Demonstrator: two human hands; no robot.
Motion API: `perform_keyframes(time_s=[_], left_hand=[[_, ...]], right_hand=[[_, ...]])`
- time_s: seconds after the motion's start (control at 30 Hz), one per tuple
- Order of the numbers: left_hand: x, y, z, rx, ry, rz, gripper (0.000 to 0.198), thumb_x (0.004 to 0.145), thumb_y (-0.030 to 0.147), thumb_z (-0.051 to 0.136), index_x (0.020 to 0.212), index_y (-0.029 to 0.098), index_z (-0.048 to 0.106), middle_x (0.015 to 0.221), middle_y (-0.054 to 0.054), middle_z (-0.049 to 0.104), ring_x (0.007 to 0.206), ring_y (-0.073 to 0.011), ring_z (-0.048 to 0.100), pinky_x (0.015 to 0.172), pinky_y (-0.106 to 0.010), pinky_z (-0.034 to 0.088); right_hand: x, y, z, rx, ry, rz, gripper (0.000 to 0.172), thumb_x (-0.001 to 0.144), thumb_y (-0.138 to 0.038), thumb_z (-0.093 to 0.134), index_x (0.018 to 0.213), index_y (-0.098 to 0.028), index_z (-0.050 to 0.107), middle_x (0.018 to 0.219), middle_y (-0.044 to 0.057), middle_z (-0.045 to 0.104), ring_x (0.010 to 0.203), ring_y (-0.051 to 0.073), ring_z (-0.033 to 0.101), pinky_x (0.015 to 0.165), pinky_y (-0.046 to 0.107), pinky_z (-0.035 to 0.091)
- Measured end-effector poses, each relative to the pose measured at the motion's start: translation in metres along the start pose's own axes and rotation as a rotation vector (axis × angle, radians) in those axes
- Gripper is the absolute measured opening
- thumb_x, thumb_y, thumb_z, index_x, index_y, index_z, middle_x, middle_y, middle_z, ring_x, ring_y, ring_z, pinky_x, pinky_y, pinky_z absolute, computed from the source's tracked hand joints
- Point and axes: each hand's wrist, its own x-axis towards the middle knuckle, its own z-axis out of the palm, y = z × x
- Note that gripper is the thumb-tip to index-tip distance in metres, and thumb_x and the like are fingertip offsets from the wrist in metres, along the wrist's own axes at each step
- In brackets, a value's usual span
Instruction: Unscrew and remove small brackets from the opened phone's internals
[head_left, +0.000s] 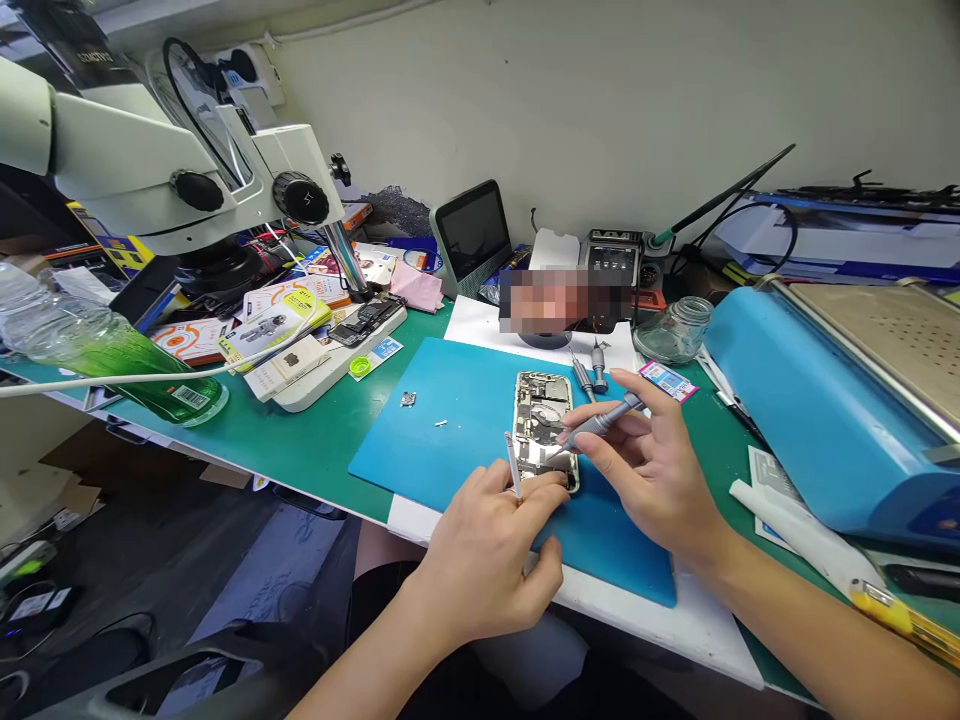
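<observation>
An opened phone [546, 405] lies on a blue mat [427, 450], its inner boards and parts showing. My left hand [495, 550] rests at the phone's lower end, fingertips against it. Between its fingers a thin white cigarette [513, 462] with a greyish tip sticks up. In my right hand [660, 460] is a grey screwdriver [596, 425], held slanted between thumb and fingers, its tip pointing down at the phone's lower half. I cannot tell if the tip touches a screw. Two more screwdrivers [599, 368] stand just beyond the phone.
A small phone part [407, 398] lies on the mat's left side. Further left are a microscope [225, 180], a green-tinted bottle [142, 365] and small boxes [270, 320]. A glass jar [686, 330], a blue machine [810, 400] and a yellow cutter [892, 605] are to the right.
</observation>
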Motion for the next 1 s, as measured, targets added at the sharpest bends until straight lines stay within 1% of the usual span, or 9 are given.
perform_keyframes(time_s=[0.13, 0.3, 0.47, 0.57, 0.73, 0.87, 1.0], left_hand=[[0.0, 0.0, 0.001, -0.001, 0.011, -0.002, 0.041, 0.091, 0.019, 0.056, 0.132, 0.023, 0.059, 0.145, 0.001, 0.064, 0.118, -0.0291, 0.062, 0.102, -0.048, 0.048], [0.0, 0.0, 0.0, -0.008, 0.004, 0.001, 0.041, 0.091, 0.018, 0.054, 0.132, 0.022, 0.059, 0.138, -0.001, 0.068, 0.119, -0.029, 0.061, 0.104, -0.047, 0.047], [0.002, 0.0, -0.002, -0.012, -0.012, -0.003, 0.039, 0.09, 0.017, 0.056, 0.129, 0.022, 0.06, 0.135, -0.002, 0.069, 0.117, -0.0283, 0.062, 0.101, -0.045, 0.048], [0.002, 0.0, -0.003, -0.018, -0.012, -0.006, 0.036, 0.09, 0.017, 0.055, 0.125, 0.023, 0.061, 0.135, -0.001, 0.069, 0.117, -0.028, 0.062, 0.102, -0.045, 0.048], [0.003, 0.0, -0.003, -0.028, -0.011, -0.002, 0.031, 0.09, 0.016, 0.055, 0.12, 0.023, 0.062, 0.132, 0.0, 0.07, 0.117, -0.0273, 0.061, 0.104, -0.044, 0.047], [0.003, 0.0, -0.003, -0.027, -0.005, -0.003, 0.031, 0.09, 0.015, 0.055, 0.118, 0.023, 0.062, 0.127, -0.001, 0.071, 0.117, -0.027, 0.06, 0.101, -0.043, 0.047], [0.003, 0.0, -0.004, -0.023, -0.004, -0.003, 0.029, 0.089, 0.014, 0.055, 0.116, 0.023, 0.062, 0.12, -0.002, 0.073, 0.115, -0.0275, 0.061, 0.097, -0.043, 0.048]], right_hand=[[-0.002, 0.002, 0.002, -0.08, -0.073, -0.118, 0.058, 0.1, -0.018, 0.062, 0.15, -0.035, 0.038, 0.105, 0.003, 0.073, 0.095, 0.018, 0.076, 0.082, 0.034, 0.068], [-0.003, 0.009, 0.003, -0.161, -0.128, -0.234, 0.064, 0.1, -0.012, 0.06, 0.154, -0.034, 0.034, 0.108, 0.004, 0.071, 0.096, 0.016, 0.076, 0.079, 0.029, 0.067], [-0.004, 0.011, 0.004, -0.194, -0.147, -0.269, 0.066, 0.1, -0.011, 0.06, 0.155, -0.036, 0.033, 0.109, 0.003, 0.07, 0.089, 0.013, 0.075, 0.08, 0.027, 0.067], [-0.004, 0.011, 0.004, -0.197, -0.154, -0.27, 0.066, 0.1, -0.011, 0.06, 0.155, -0.036, 0.033, 0.11, 0.003, 0.07, 0.089, 0.012, 0.075, 0.082, 0.027, 0.066], [-0.002, 0.01, 0.005, -0.186, -0.16, -0.278, 0.067, 0.099, -0.009, 0.06, 0.155, -0.036, 0.034, 0.109, 0.003, 0.071, 0.091, 0.013, 0.075, 0.082, 0.027, 0.067], [-0.002, 0.01, 0.004, -0.205, -0.155, -0.294, 0.067, 0.099, -0.008, 0.061, 0.155, -0.034, 0.035, 0.109, 0.004, 0.071, 0.095, 0.015, 0.076, 0.081, 0.027, 0.067], [-0.003, 0.01, 0.004, -0.248, -0.16, -0.322, 0.068, 0.099, -0.008, 0.061, 0.156, -0.033, 0.034, 0.109, 0.005, 0.072, 0.098, 0.017, 0.076, 0.082, 0.03, 0.067]])
